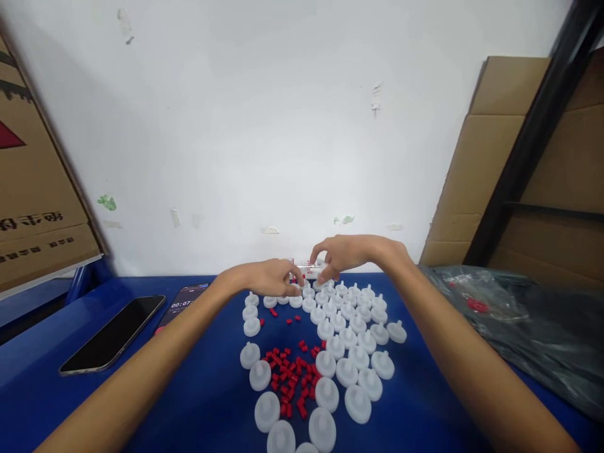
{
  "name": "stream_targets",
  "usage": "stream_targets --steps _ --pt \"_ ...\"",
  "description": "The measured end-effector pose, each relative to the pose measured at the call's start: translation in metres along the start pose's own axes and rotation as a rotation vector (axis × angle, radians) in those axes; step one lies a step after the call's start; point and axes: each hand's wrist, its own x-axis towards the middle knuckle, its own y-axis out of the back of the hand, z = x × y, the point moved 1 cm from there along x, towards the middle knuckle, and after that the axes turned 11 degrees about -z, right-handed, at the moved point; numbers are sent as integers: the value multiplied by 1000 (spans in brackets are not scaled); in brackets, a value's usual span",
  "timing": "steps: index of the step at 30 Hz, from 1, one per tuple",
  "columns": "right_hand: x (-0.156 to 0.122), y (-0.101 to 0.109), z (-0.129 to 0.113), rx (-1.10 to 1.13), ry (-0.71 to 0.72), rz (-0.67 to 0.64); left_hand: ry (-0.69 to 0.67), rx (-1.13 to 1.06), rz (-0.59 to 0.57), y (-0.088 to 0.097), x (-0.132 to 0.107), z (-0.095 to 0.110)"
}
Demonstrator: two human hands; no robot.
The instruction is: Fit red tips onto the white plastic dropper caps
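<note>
Reaching over the blue counter (212, 377), both hands work near the foot of the white wall (283, 126). Left hand (274, 277): fingers curled, thumb and index tip close together, just above the far white discs (348, 338); cannot tell whether anything is gripped. Right hand (346, 253): index finger and thumb visibly parted, thumb low beside a disc; contact unclear. The two hands are near each other, not touching. Discs, most stem-up, lie in a broad group to the right, with a looser line along the left. Small red caps (302, 409) sit heaped between, a few strays farther back. Left side: black phone (113, 336) and a timer phone (182, 302), partly behind the forearm. Right side: dark plastic bag (528, 352), with red pieces in clear plastic (495, 296) on top.
</note>
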Motion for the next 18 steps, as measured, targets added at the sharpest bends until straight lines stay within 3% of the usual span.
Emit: stream_targets --steps 3,9,14,18 --pt "5 -5 -7 54 35 -39 -27 -21 85 5 -5 7" --pt "12 -6 -18 129 152 68 -58 -5 292 20 -13 -2" --pt "18 -14 -21 174 207 19 -27 8 287 25 -15 -11" --pt "26 -19 -20 119 157 31 85 67 279 26 -15 -21"
